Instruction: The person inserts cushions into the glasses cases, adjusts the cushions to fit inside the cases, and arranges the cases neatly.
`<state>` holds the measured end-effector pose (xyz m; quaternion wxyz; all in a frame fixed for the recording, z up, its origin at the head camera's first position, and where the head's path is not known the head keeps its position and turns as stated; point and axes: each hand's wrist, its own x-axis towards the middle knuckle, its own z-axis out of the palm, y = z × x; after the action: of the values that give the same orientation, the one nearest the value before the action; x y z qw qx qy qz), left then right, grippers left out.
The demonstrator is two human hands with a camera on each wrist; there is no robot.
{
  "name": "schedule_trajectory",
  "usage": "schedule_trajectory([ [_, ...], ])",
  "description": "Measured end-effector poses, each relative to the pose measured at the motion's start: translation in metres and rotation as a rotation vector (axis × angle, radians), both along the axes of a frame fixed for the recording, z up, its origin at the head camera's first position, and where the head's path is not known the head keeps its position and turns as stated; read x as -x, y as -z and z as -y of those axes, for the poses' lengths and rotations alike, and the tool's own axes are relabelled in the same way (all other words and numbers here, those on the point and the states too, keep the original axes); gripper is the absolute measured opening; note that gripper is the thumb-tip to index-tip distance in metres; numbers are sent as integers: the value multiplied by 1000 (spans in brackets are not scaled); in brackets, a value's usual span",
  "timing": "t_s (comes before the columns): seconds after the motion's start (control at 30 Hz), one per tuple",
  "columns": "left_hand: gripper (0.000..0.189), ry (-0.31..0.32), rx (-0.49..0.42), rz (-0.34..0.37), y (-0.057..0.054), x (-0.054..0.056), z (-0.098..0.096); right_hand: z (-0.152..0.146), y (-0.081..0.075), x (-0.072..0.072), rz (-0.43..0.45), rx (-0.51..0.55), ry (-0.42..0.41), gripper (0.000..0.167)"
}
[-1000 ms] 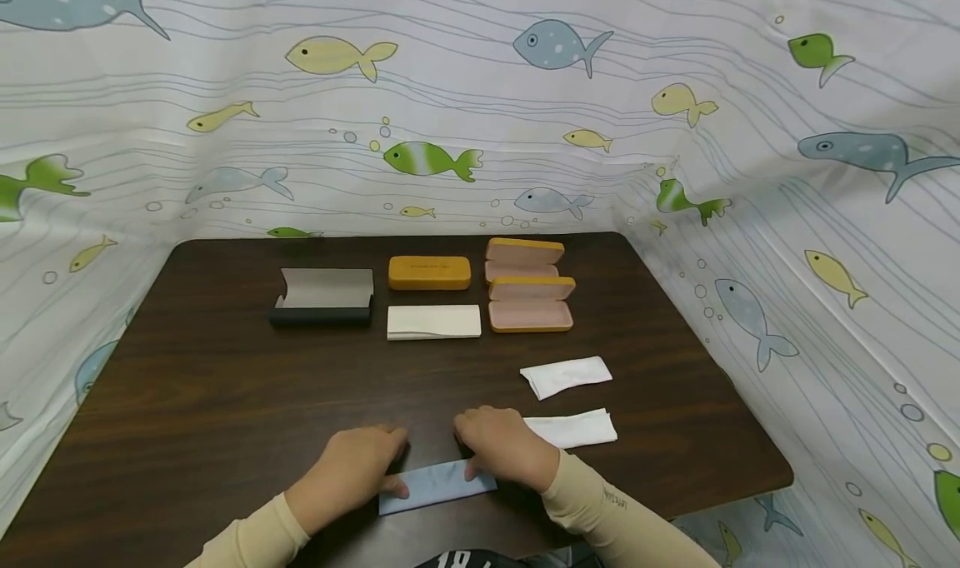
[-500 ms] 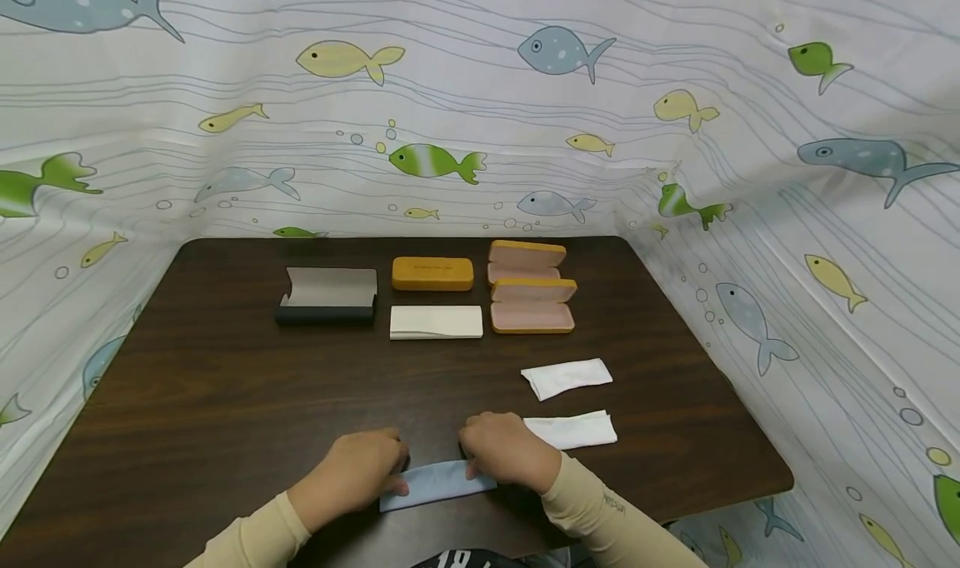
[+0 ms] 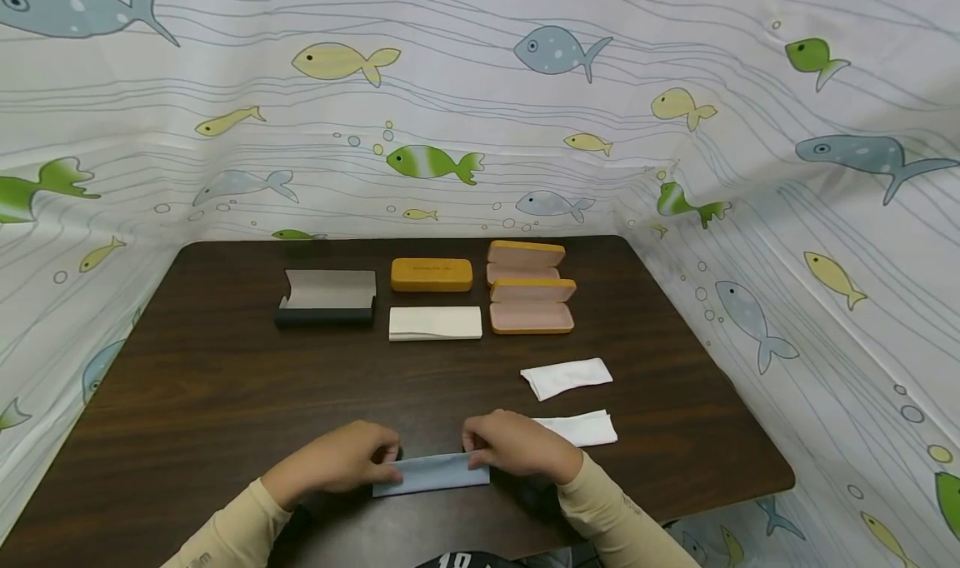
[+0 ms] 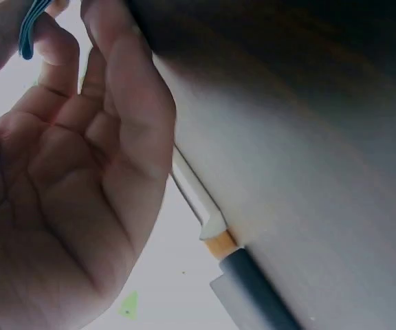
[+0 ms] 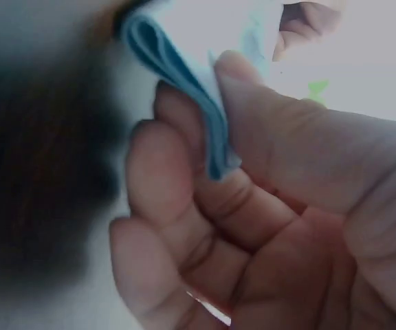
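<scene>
A light blue folded cloth stretches between both hands near the table's front edge. My left hand pinches its left end between thumb and fingers; the left wrist view shows the cloth's layered edge there. On the other end, my right hand pinches it with the thumb on the near face. The right wrist view shows several folded layers of the cloth between thumb and fingers. A folded white cloth lies just beyond the right hand, with a second white cloth behind it.
At the back of the brown table stand an open dark case, a closed yellow case and two open yellow cases with pink insides. A folded cream cloth lies before the closed case. A fish-print curtain surrounds the table.
The hands have shifted the blue cloth slightly, and it now lies straighter across. The left hand's grip and wrist have turned; the right forearm has moved a little right. The cases have not moved.
</scene>
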<state>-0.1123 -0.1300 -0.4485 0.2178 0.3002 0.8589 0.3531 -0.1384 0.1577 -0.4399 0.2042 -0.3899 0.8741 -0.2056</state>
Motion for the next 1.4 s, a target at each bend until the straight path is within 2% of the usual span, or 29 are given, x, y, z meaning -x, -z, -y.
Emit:
schedule_trajectory([
  [0.1, 33, -12, -82, 46, 0, 5, 2, -4, 4, 6, 36, 32, -13, 7],
  [0.27, 28, -64, -200, 132, 0, 10, 3, -11, 8, 17, 78, 100, -28, 10],
  [0.4, 18, -107, -288, 251, -2, 13, 2, -16, 8, 22, 153, 162, 46, 10],
  [0.53, 18, -159, -364, 350, -4, 15, 1, -19, 8, 26, 270, 235, 148, 11],
  [0.7, 18, -207, -407, 353, -7, 21, 3, -21, 7, 32, 357, 331, 235, 13],
  [0.93, 25, -220, -453, 389, -14, 34, 6, -26, -1, 43, 449, 436, 318, 16],
  [1.23, 29, -301, -477, 470, -18, 63, 0, -35, -13, 61, 532, 513, 420, 29],
  [1.4, 31, -326, -491, 487, -20, 81, -7, -41, -17, 74, 541, 546, 457, 37],
])
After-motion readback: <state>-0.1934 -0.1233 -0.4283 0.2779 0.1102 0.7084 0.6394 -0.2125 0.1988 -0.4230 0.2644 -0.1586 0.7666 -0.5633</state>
